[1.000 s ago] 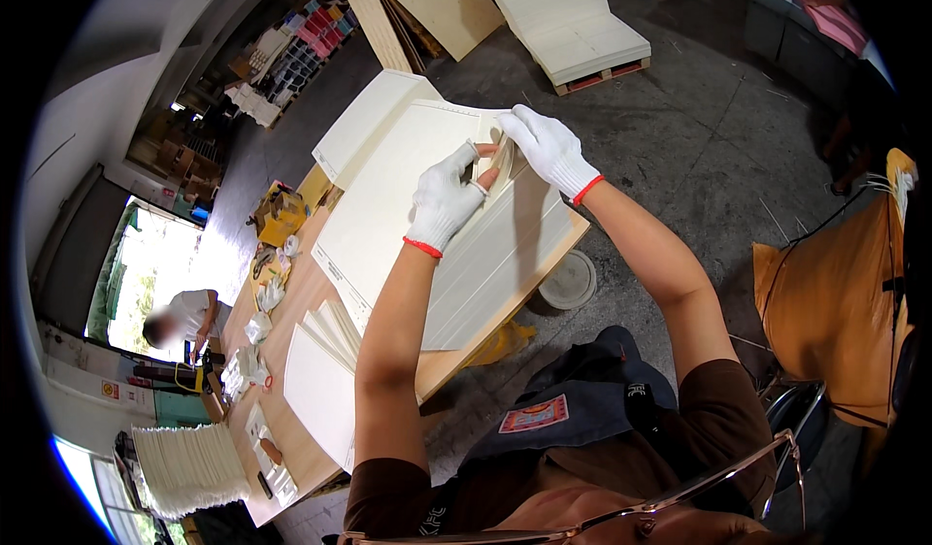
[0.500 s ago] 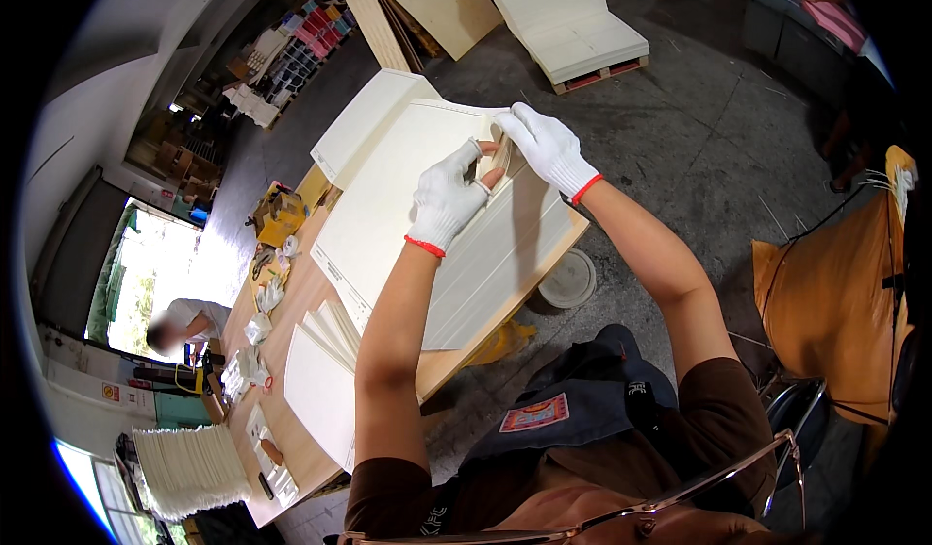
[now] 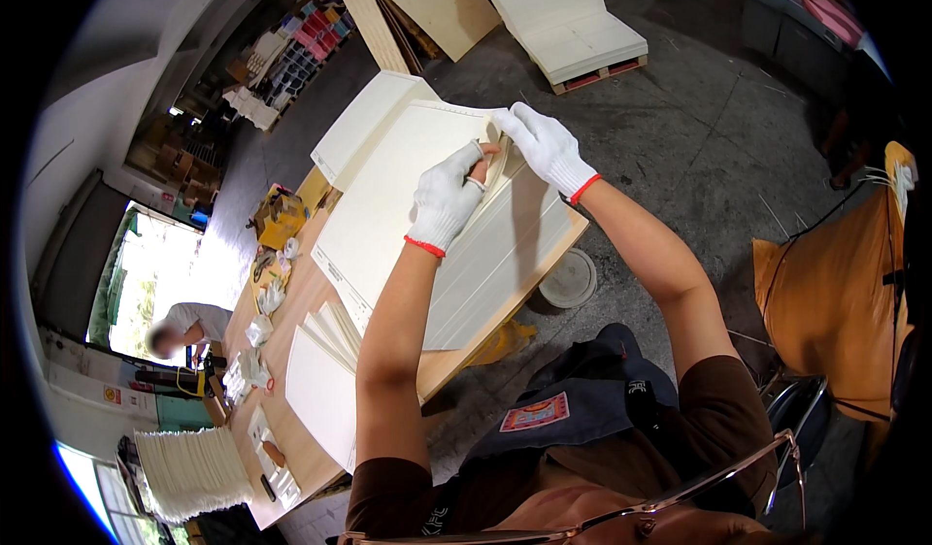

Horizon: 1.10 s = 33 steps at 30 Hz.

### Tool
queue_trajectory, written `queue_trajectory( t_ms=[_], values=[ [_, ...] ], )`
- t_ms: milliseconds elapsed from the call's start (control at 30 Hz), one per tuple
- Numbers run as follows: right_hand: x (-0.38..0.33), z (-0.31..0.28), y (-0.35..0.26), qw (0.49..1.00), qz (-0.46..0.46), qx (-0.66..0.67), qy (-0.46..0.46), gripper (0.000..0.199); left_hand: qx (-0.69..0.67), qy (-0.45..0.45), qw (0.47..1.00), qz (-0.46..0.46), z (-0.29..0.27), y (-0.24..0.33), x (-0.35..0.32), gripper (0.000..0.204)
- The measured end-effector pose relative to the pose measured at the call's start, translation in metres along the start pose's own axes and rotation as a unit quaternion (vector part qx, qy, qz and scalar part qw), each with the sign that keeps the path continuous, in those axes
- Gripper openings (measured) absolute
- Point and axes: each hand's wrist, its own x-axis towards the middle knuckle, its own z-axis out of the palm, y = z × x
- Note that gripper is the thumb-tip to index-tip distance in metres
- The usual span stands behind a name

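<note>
A tall stack of large white sheets (image 3: 398, 196) lies on the wooden table in front of me. My left hand (image 3: 449, 194), in a white glove with bare fingertips, is closed at the stack's right edge, and its fingertips are tucked among the lifted sheet edges. At the far right corner, my right hand (image 3: 549, 147), also gloved in white, grips the bent-up corner of the top sheets. Its fingertips are partly hidden behind the paper. The sheets bow upward between both hands, and how many are lifted I cannot tell.
Fanned white sheets (image 3: 318, 390) lie on the near left of the wooden table (image 3: 303, 254). Another white pile (image 3: 364, 128) is behind. Small bags and a yellow box (image 3: 282, 217) line the far left edge. A person (image 3: 189, 327) bends beyond it. A round lidded bucket (image 3: 568, 279) stands on the floor.
The fingers of my left hand have drawn in closer against the sheet edges. My right hand stays at the corner, almost unmoved.
</note>
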Motion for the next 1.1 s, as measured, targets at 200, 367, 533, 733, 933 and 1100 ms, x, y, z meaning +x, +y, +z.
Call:
queue_trajectory(
  t_ms=[200,367,533,733,933,1100],
  values=[
    [0.002,-0.003,0.003,0.999,0.011,0.035,-0.011,0.056,0.015,0.008,0.999,0.039,0.002,0.003,-0.006,0.042],
    [-0.003,-0.03,0.006,0.996,0.09,-0.009,-0.016,0.058,0.044,0.031,0.997,0.063,0.003,0.004,-0.011,0.052],
    [-0.008,-0.037,0.007,0.955,0.0,-0.254,-0.156,0.067,0.069,0.019,0.997,0.039,0.004,0.004,-0.009,0.051],
    [-0.003,-0.039,0.007,0.944,-0.054,-0.284,-0.16,0.065,0.131,0.026,0.991,-0.006,0.009,-0.005,0.016,0.045],
    [0.007,-0.038,0.004,0.931,-0.156,-0.311,-0.107,0.059,0.123,0.019,0.992,-0.019,0.013,-0.012,0.038,0.05],
    [0.01,-0.011,-0.006,0.995,-0.048,-0.037,-0.084,0.055,0.085,0.0,0.995,-0.058,0.008,-0.009,0.02,0.045]
  ],
)
